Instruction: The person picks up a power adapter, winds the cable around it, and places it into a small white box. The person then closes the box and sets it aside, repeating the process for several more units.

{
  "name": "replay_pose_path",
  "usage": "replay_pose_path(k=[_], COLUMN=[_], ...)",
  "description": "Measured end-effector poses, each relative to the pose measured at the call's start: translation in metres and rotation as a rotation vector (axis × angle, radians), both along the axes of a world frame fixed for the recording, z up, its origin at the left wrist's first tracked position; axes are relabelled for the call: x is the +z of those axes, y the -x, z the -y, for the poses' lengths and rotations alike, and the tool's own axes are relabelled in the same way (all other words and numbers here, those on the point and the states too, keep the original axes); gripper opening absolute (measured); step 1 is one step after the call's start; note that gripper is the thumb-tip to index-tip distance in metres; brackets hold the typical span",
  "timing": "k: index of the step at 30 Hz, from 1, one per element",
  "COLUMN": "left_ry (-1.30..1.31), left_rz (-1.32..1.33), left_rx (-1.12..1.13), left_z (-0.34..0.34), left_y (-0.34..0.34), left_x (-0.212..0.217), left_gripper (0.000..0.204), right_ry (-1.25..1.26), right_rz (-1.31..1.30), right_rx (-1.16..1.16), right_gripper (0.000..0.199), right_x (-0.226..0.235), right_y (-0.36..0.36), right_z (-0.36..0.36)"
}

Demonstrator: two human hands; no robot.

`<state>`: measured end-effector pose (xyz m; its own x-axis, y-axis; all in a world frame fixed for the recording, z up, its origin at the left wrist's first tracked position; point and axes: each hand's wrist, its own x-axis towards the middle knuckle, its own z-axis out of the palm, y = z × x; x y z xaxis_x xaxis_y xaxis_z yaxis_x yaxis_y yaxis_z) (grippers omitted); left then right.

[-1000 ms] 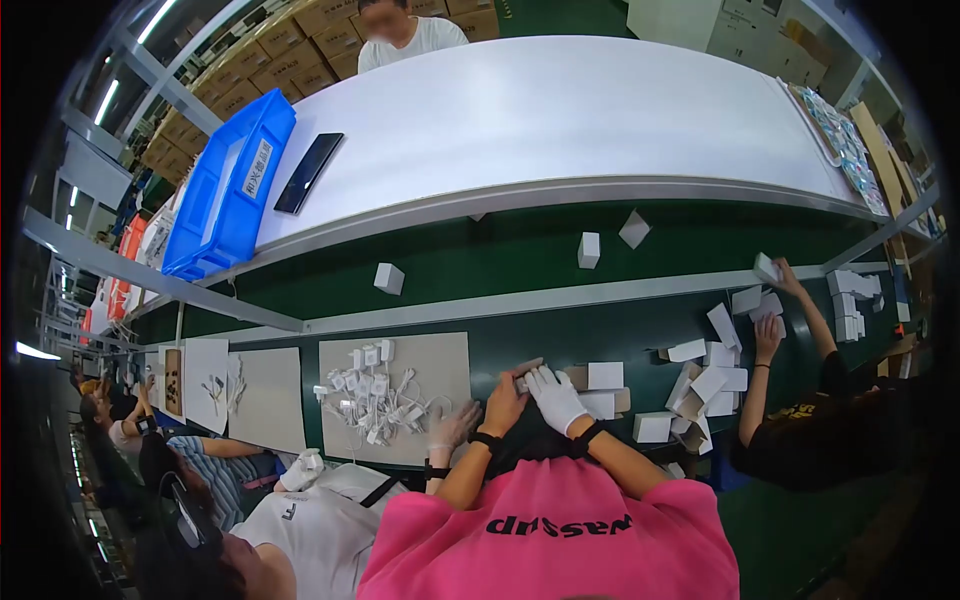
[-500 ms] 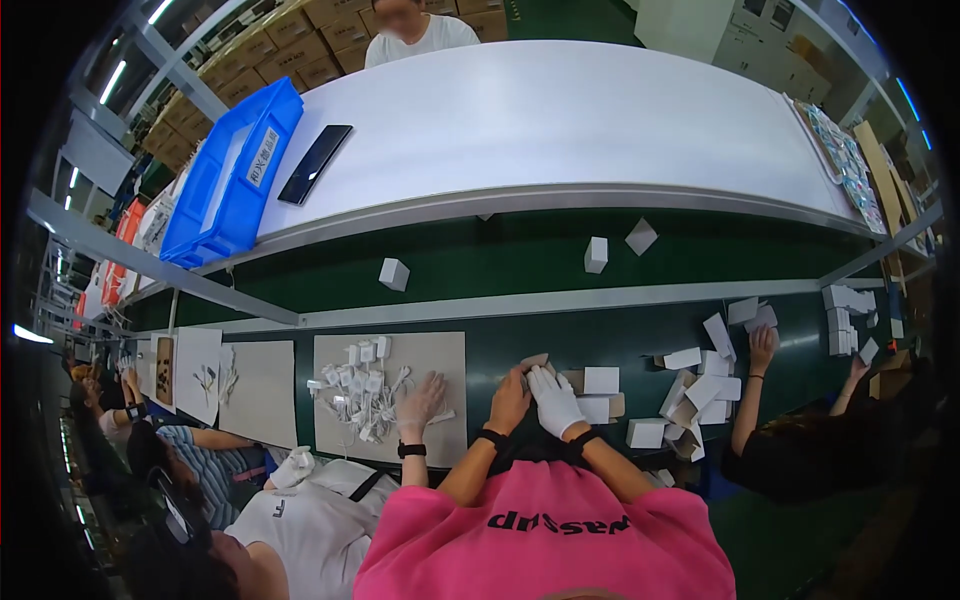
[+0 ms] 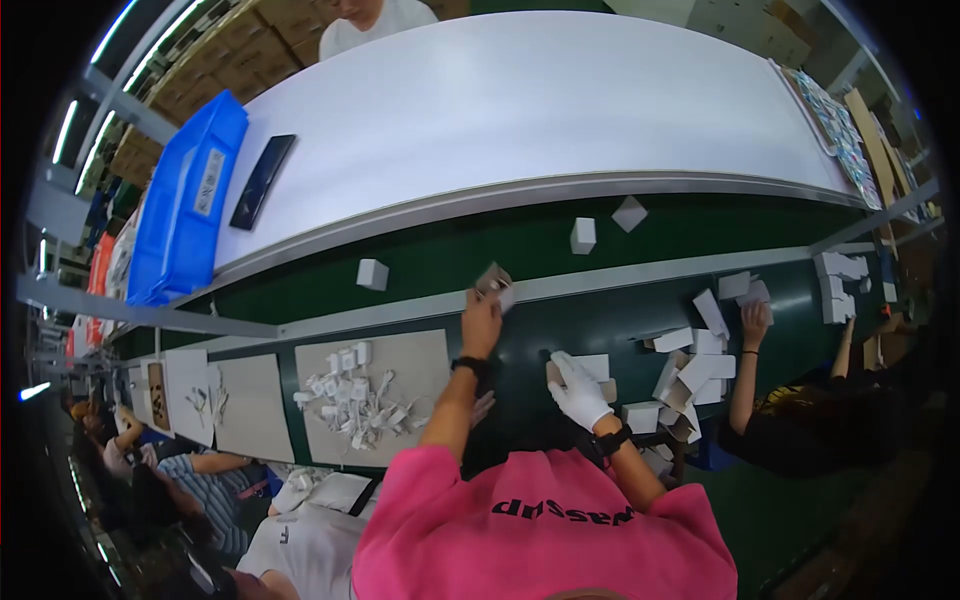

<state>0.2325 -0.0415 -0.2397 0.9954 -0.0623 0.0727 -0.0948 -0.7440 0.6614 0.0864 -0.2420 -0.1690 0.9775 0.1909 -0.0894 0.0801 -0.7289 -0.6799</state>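
My bare left hand (image 3: 482, 318) is stretched forward over the metal rail, its fingers closed around a small white box (image 3: 505, 296) with a brown inner side, a little blurred. My right hand (image 3: 580, 393), in a white glove, lies over the left end of another small white box (image 3: 594, 366) on the green table; its fingers look stretched out rather than wrapped round it. Brown cardboard shows at both sides of the glove. A bigger heap of white boxes (image 3: 705, 372), some open with brown insides, lies to the right.
White chargers with cables (image 3: 350, 395) lie on a grey board (image 3: 430, 360) at left, beside a co-worker's hand (image 3: 482, 407). Beyond the rail (image 3: 570, 284) a green belt (image 3: 430, 245) carries white boxes. A white shelf (image 3: 480, 110) bears a blue bin (image 3: 180, 215). Another person's hand (image 3: 755, 320) works right.
My hands have come apart: the left has gone forward to the rail with the box, the right has shifted right onto another box. The co-worker's hand has left the chargers. The view has tilted.
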Motion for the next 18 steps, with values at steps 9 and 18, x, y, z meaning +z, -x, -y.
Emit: replay_pose_path(k=[9, 18], left_ry=[0.054, 0.217], left_rz=[0.09, -0.062], left_rx=[0.002, -0.18], left_z=[0.034, 0.019], left_y=[-0.097, -0.035], left_x=[-0.036, 0.082], left_gripper=[0.034, 0.038], right_ry=[-0.055, 0.388], right_rz=[-0.215, -0.073], right_rx=[-0.245, -0.216], right_gripper=[0.046, 0.059], right_x=[0.016, -0.034], right_y=[0.031, 0.023], right_z=[0.081, 0.079])
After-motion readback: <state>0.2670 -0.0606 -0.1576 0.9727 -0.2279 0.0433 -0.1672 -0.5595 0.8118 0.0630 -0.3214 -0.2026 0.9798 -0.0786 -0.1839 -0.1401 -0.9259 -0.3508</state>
